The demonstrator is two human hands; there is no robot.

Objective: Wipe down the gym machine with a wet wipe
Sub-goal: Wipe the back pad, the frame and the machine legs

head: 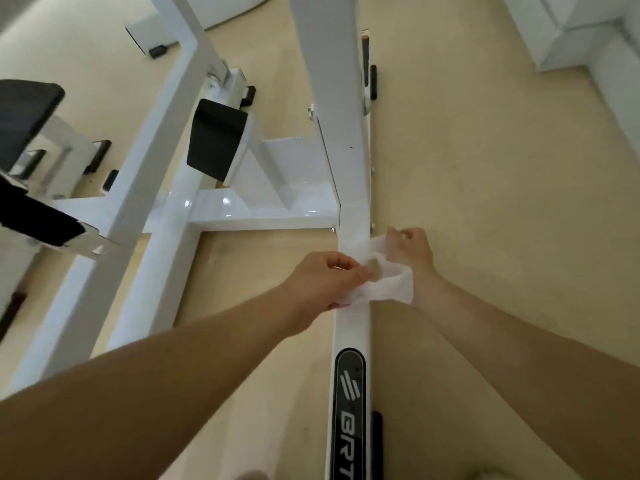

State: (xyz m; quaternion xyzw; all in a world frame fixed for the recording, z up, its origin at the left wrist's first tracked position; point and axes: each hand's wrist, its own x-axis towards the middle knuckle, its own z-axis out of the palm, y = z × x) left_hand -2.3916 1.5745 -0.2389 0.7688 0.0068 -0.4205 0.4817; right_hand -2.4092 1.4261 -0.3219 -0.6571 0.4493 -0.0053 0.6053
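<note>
A white gym machine frame fills the view, with a long white beam [351, 327] running from the bottom centre up the middle. A white wet wipe [391, 284] is stretched over this beam. My left hand [322, 278] pinches the wipe's left end, just left of the beam. My right hand [410, 249] grips its right end with curled fingers, just right of the beam. A black oval logo plate [349, 410] sits on the beam below my hands.
Black pads [214, 138] [24, 116] and white cross bars [263, 213] of the machine lie to the left. Beige floor [485, 188] surrounds the frame. A white wall or cabinet [571, 32] stands at the top right.
</note>
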